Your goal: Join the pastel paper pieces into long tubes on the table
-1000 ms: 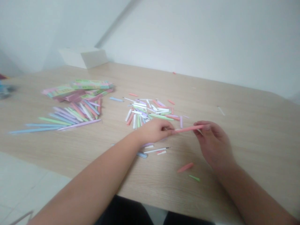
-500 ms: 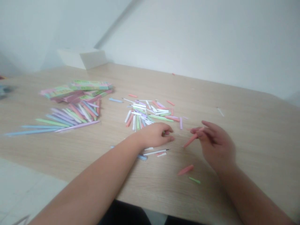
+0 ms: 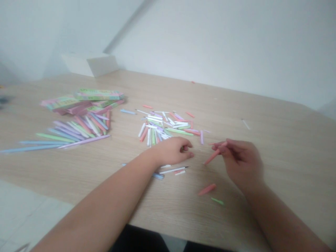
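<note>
Soft, muted light falls evenly around me, its source out of my sight. Faint, blurry-edged shadows gather on the surface (image 3: 288, 150) beneath my forearms (image 3: 105, 203). The white sticks (image 3: 155, 119) look nearly washed out. A haze softens everything, my hands (image 3: 173, 150) included, and towards the left edge the blue pens (image 3: 31, 148) smear and stretch.

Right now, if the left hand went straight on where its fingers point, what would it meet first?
Probably the coral pen part in the right hand, across a gap from the left hand; depth is unclear, so it might pass above or below.
</note>
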The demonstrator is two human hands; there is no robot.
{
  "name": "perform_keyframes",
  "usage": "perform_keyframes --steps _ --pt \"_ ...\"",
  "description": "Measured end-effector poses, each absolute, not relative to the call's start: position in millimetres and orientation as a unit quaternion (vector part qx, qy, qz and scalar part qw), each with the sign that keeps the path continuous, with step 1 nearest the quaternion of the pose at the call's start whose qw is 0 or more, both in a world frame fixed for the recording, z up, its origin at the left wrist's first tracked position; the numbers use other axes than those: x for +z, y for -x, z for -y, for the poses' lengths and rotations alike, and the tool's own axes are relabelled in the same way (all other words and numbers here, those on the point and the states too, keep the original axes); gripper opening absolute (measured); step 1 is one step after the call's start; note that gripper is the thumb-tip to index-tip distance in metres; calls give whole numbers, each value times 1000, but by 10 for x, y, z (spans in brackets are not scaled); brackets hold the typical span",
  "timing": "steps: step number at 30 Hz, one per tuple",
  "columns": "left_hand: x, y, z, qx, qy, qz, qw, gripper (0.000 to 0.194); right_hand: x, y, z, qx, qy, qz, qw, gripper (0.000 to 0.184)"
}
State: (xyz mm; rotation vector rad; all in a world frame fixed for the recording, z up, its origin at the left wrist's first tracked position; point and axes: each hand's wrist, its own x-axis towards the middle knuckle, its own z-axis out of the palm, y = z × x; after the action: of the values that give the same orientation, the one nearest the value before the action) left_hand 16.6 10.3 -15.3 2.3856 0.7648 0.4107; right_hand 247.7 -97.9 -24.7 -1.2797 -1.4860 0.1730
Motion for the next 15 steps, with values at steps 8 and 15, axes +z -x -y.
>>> perform_keyframes --steps 8,15 --pt "-142 -164 -98 150 -899 -288 294 48 -273 -2535 975 63 542 639 542 21" --pt "-143 -164 -105 152 -900 -283 295 46 -205 -2572 993 6 569 612 549 21"
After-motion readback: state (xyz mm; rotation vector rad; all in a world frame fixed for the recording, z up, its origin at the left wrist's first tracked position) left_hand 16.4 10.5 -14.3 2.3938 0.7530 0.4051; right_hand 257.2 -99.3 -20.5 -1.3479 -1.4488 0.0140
